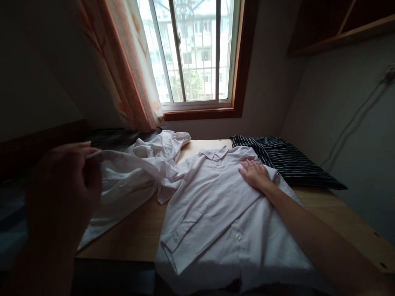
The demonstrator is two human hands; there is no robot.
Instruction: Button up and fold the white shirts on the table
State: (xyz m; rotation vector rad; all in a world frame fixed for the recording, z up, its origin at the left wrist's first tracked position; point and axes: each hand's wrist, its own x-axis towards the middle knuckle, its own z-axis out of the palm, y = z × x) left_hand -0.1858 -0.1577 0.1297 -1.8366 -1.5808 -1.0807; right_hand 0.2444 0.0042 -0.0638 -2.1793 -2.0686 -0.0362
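Observation:
A white long-sleeved shirt [212, 197] lies front up on a wooden board, its collar toward the window. One sleeve is folded diagonally across its front, cuff at the lower left. My right hand [255, 173] lies flat with fingers spread on the shirt near the shoulder at the right. At the left, my left hand [69, 181] is raised, dark and blurred, its fingers pinching the edge of white fabric [132, 164]. That fabric stretches from my fingers toward the shirt's left side, where it looks like the other sleeve; the join is unclear.
Another crumpled white cloth [166, 144] lies behind, at the left. A black striped pillow [290, 162] rests at the back right of the wooden board [327, 205]. A curtain [123, 70] hangs beside the window. A cable runs down the right wall.

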